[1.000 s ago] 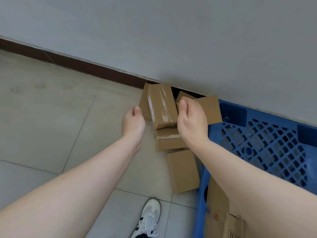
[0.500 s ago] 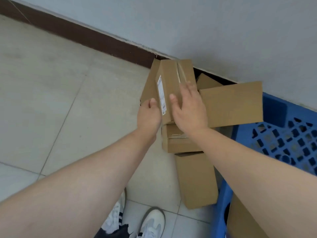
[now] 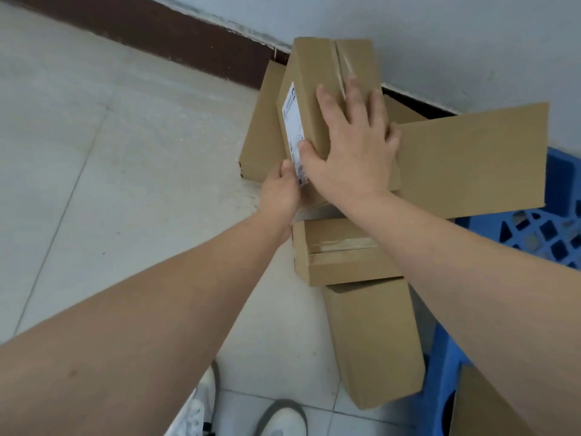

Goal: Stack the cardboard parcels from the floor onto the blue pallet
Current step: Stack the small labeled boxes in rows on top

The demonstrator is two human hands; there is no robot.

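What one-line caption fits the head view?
Left hand grips, right hand presses the labelled parcel near the blue pallet.

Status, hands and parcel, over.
Right hand flat on labelled parcel. Left hand grips its near corner. Parcel atop floor pile, off pallet. Flat carton beside it.

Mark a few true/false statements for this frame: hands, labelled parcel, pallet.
1. The right hand lies spread flat on top of the labelled parcel. True.
2. The labelled parcel sits on the blue pallet. False: it is on the pile of parcels on the floor by the wall, left of the pallet.
3. The left hand grips the labelled parcel's near corner, thumb against the white label. True.
4. The tape-sealed parcel lies on top of the labelled one. False: it lies lower in the pile, nearer the person, under the right forearm.
5. The person wears black boots. False: white trainers show at the bottom edge.
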